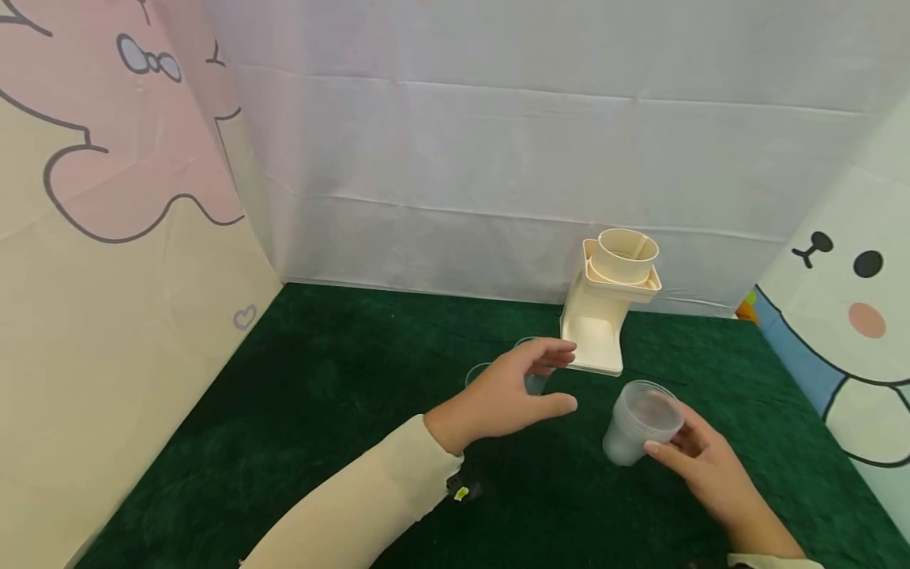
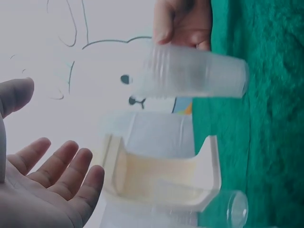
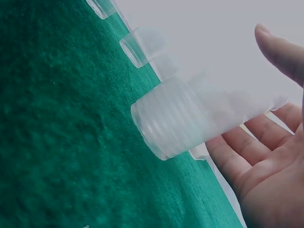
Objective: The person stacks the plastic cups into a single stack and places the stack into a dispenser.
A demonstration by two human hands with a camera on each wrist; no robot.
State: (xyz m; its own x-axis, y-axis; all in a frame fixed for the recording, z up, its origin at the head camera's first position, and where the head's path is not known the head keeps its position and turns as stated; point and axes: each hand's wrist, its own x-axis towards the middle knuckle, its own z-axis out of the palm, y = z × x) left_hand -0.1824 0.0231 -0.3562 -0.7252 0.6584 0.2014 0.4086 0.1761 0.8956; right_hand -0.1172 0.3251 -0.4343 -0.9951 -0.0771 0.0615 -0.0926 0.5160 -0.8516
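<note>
My right hand [image 1: 711,466] holds a stack of nested clear plastic cups [image 1: 633,431], thumb at the near side and fingers behind. The stack is upright with a slight tilt; whether its base touches the green cloth cannot be told. My left hand [image 1: 505,395] hangs with fingers extended and thumb apart, holding nothing. Partly hidden behind it are clear cups [image 1: 536,383]; a clear cup [image 2: 235,209] also shows in the left wrist view. Just beyond that hand stands a cream plastic stand [image 1: 597,344] with a round tube [image 1: 626,257] on top.
Dark green cloth [image 1: 320,411] covers the table. A white sheet [image 1: 441,158] hangs behind it. Cartoon-printed sheets [image 1: 142,316] border the left and right sides. Two clear cups [image 3: 142,45] stand along the cloth in the right wrist view.
</note>
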